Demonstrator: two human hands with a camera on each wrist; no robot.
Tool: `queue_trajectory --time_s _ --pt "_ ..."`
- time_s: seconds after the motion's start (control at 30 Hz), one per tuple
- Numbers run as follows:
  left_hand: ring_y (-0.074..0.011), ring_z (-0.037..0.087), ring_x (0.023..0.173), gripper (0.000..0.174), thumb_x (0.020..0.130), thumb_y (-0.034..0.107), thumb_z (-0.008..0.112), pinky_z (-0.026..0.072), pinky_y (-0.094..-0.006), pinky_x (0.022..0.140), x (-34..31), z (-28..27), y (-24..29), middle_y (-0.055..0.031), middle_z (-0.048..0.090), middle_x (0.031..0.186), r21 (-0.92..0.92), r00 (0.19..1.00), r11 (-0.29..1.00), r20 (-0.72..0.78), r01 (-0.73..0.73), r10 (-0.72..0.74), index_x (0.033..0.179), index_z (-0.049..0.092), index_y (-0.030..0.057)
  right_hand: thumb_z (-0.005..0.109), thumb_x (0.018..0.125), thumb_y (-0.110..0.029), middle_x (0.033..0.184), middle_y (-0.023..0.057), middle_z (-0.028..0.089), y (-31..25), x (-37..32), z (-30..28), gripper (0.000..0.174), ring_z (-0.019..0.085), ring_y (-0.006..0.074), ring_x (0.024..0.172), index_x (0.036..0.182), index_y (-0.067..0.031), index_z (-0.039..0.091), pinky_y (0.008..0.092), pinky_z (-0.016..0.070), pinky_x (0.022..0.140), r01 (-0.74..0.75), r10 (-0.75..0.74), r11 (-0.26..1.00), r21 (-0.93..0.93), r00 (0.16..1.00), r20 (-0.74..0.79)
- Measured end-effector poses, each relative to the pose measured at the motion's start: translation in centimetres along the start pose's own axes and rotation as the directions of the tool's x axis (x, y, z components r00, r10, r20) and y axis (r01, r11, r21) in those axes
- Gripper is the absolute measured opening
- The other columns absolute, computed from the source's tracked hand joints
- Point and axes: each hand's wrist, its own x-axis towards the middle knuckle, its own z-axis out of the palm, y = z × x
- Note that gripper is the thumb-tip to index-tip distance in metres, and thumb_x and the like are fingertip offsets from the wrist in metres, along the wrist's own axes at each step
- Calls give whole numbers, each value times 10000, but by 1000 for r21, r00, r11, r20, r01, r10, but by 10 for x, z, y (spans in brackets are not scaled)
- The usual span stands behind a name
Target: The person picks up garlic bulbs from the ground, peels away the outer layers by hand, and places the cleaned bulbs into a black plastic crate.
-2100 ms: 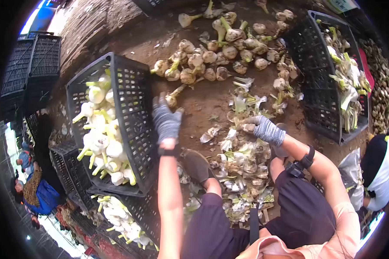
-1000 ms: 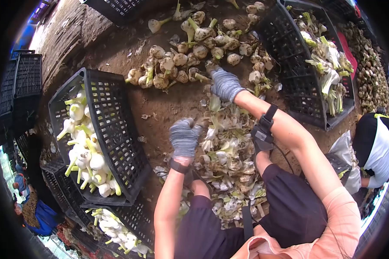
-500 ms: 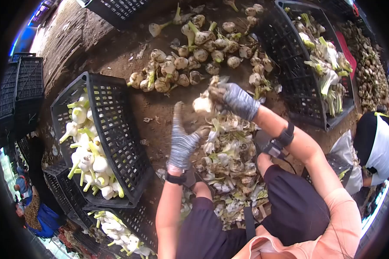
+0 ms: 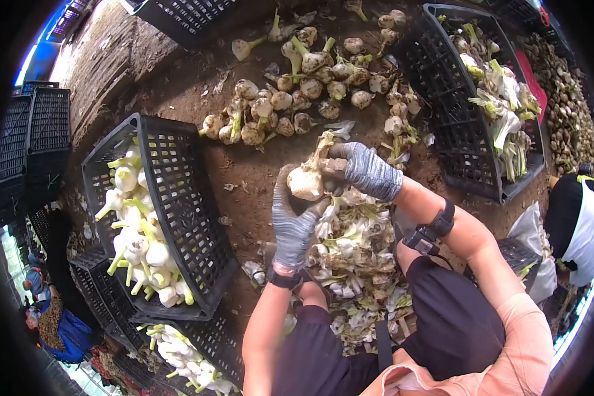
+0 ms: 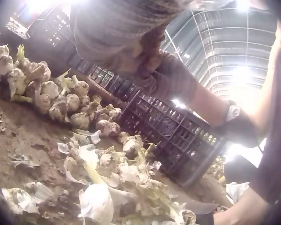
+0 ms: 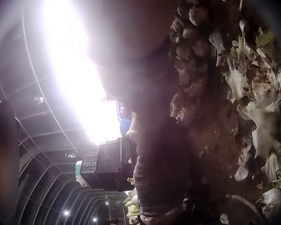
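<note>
Above strewn garlic skins (image 4: 358,247), gloved left hand (image 4: 292,228) curled round a garlic bulb (image 4: 305,184), gloved right hand (image 4: 374,173) gripping its other side.

Top-edge crate (image 4: 186,21): cut off | left fingers (image 4: 281,185): partly behind bulb (image 4: 305,184)

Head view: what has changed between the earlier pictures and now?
The right hand reached forward to the soiled pile, took hold of a garlic bulb and drew it back. The left hand moved inward to meet it; both hands now hold the bulb. The crate of white garlic stayed in place.
</note>
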Motion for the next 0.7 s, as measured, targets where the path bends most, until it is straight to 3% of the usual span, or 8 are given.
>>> queue_trajectory --time_s 0.27,0.4,0.43,0.47,0.53,0.57,0.67,0.7 --pt "-167 538 1026 674 750 212 747 485 -277 849 0 -6 6 -84 496 1184 -237 993 965 -5 111 -115 1295 389 38 606 831 -184 802 40 628 9 -7 5 244 589 95 710 950 28 620 245 491 643 55 -52 988 142 998 -27" --pt "-69 567 667 524 841 493 579 485 -182 535 3 -9 6 -31 596 907 -335 964 919 -87 209 -251 1129 522 59 610 816 -156 810 32 635 40 -1 18 230 561 82 756 956 24 634 251 464 684 71 -58 986 153 994 -88" --pt "-50 505 469 484 863 557 485 400 -154 365 8 -1 27 2 584 705 -255 886 889 -175 380 -429 987 576 98 616 810 -140 810 32 635 33 -5 21 222 561 85 753 959 24 633 257 465 687 41 -35 995 95 997 -62" --pt "-47 457 393 402 874 519 491 322 -143 297 22 -6 23 10 552 613 -482 741 717 -186 504 -645 898 585 128 623 804 -124 809 33 636 28 -9 24 217 562 89 749 962 24 631 262 466 689 11 -9 999 36 999 -37" --pt "-52 455 395 377 870 503 507 309 -148 286 26 -34 -8 6 545 611 -580 674 533 38 616 -738 904 586 136 583 796 -51 955 85 612 32 -9 29 216 560 137 835 1003 3 614 281 461 757 122 -124 991 -50 991 -57" --pt "-64 450 396 363 913 443 454 409 -195 358 27 -34 -17 7 544 594 -566 660 582 -87 584 -746 942 603 113 569 795 -39 1003 96 599 42 -5 28 223 558 153 870 1011 -3 610 285 456 782 233 -248 961 -147 965 -88" --pt "-56 446 443 315 920 367 489 414 -190 412 9 -20 3 25 513 606 -315 844 887 -316 338 -434 1037 578 89 520 787 -26 1191 146 513 36 -5 29 344 516 238 1074 1129 -7 552 307 427 902 281 -317 939 -198 931 -182" --pt "-46 448 518 330 902 251 558 410 -183 459 5 -10 3 18 533 724 -74 904 996 -421 56 -82 1163 512 54 520 784 -30 1212 150 504 34 -5 27 379 505 252 1103 1161 -4 530 315 423 918 297 -347 921 -252 919 -189"
